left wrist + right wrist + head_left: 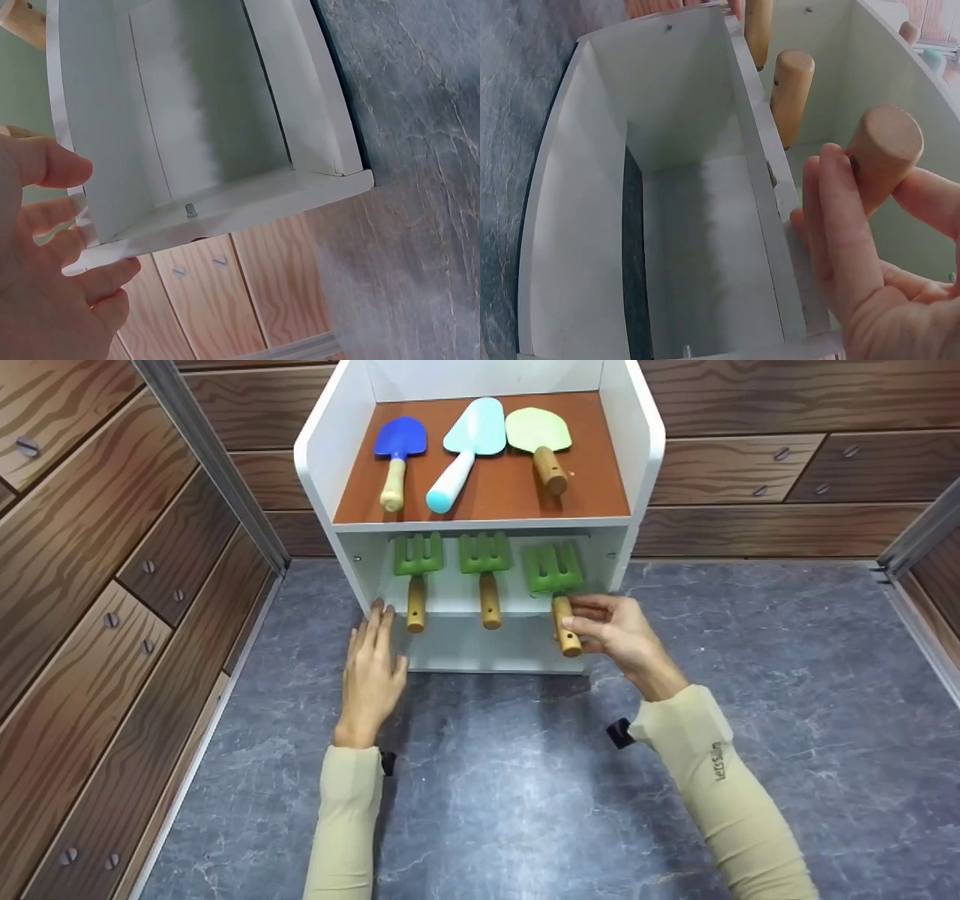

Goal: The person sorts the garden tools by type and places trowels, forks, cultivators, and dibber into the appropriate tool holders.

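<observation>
My right hand [619, 639] pinches the wooden handle of the rightmost green hand fork [553, 568], whose tines point into the middle shelf of a white shelf unit [649, 442]. In the right wrist view the handle end [889, 142] shows between thumb and fingers. Two more green hand forks, a left one [418, 556] and a middle one [485, 555], lie on that shelf with handles jutting out over the front edge. At the unit's left side, my left hand [371, 671] has its fingers extended, fingertips at the side panel's edge.
On the brown top shelf [517, 506] lie a blue trowel [401, 439], a light turquoise trowel [478, 431] and a pale green trowel [538, 429]. Below the forks is a lower compartment [705, 225]. Wood-patterned walls [795, 469] surround the grey marbled floor [480, 810].
</observation>
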{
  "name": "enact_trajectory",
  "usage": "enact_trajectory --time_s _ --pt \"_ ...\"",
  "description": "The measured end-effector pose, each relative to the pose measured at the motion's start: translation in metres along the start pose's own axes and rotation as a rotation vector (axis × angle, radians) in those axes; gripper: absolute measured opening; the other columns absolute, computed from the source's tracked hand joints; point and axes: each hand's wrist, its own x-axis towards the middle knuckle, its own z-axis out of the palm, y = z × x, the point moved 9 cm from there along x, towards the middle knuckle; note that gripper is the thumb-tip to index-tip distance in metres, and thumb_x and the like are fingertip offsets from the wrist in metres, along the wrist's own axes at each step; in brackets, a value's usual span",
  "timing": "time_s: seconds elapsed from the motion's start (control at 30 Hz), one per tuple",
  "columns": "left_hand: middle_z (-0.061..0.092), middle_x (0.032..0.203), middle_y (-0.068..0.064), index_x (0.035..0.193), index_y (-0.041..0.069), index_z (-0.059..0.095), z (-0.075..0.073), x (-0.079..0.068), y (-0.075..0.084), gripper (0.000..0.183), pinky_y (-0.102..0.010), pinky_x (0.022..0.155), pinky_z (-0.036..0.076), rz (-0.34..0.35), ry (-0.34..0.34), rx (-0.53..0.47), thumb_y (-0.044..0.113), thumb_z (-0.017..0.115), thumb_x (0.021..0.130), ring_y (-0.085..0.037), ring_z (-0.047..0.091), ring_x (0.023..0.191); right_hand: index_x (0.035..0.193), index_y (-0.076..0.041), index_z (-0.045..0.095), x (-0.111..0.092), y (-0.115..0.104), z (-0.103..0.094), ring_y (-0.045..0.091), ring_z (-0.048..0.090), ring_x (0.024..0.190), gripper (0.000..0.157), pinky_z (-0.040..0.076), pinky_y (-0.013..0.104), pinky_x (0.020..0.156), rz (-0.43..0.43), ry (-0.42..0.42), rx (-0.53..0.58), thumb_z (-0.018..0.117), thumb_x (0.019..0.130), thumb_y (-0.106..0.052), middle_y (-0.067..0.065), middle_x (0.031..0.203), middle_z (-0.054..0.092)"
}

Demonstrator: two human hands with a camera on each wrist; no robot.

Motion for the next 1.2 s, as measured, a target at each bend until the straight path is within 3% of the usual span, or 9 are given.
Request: enact_trajectory --time_s 0.23,0.4,0.5,0.73,0.87,1.2 --pt "0.038 0.155 -0.026 0.147 -0.008 0.045 0.000 0.001 0.001 0.068 -0.060 0.118 0.026 0.005 0.006 0.010 -0.004 0.070 0.084 -0.051 0.043 0.135 0.143 0.018 0.039 0.000 0.000 0.000 0.015 0.069 0.080 0.051 0.062 0.028 0.071 -0.016 0.082 0.017 0.059 0.098 0.004 0.015 0.109 0.060" --pt "0.038 0.156 -0.027 0.148 -0.008 0.044 0.000 0.000 0.000 0.069 -0.060 0.118 0.025 0.003 0.009 0.003 -0.004 0.069 0.084 -0.050 0.042 0.136 0.138 0.014 0.045 -0.003 0.003 0.001 0.013 0.065 0.075 0.047 0.062 0.028 0.067 -0.071 0.225 0.013 0.063 0.096 0.004 0.012 0.103 0.057" --pt "0.037 0.156 -0.027 0.148 -0.008 0.043 0.001 0.000 0.000 0.069 -0.060 0.118 0.025 0.001 0.003 -0.008 -0.005 0.068 0.083 -0.050 0.041 0.137 0.133 0.014 0.046 -0.006 0.006 0.004 0.014 0.064 0.074 0.043 0.062 0.029 0.067 -0.113 0.283 0.077 0.062 0.095 0.007 0.014 0.105 0.053" --pt "0.038 0.155 -0.027 0.148 -0.008 0.044 0.000 -0.002 -0.001 0.069 -0.060 0.118 0.025 0.007 0.000 -0.012 -0.005 0.067 0.083 -0.051 0.041 0.136 0.129 0.016 0.042 -0.017 0.010 0.014 0.017 0.066 0.082 0.044 0.062 0.033 0.081 -0.203 0.234 0.260 0.057 0.088 0.021 0.021 0.122 0.048" --pt "0.037 0.156 -0.026 0.148 -0.008 0.043 0.000 0.000 -0.001 0.069 -0.060 0.119 0.024 -0.004 -0.011 -0.017 -0.004 0.068 0.084 -0.051 0.040 0.137 0.125 0.016 0.045 -0.018 0.008 0.016 0.018 0.067 0.084 0.044 0.061 0.033 0.084 -0.239 0.214 0.280 0.055 0.084 0.027 0.019 0.122 0.049" --pt "0.035 0.157 -0.026 0.148 -0.008 0.042 0.002 0.000 -0.002 0.069 -0.059 0.119 0.023 -0.008 -0.022 -0.019 -0.005 0.068 0.084 -0.050 0.040 0.138 0.115 0.013 0.050 -0.017 0.011 0.008 0.018 0.068 0.084 0.035 0.061 0.034 0.084 -0.272 0.280 0.302 0.057 0.084 0.027 0.017 0.114 0.053"
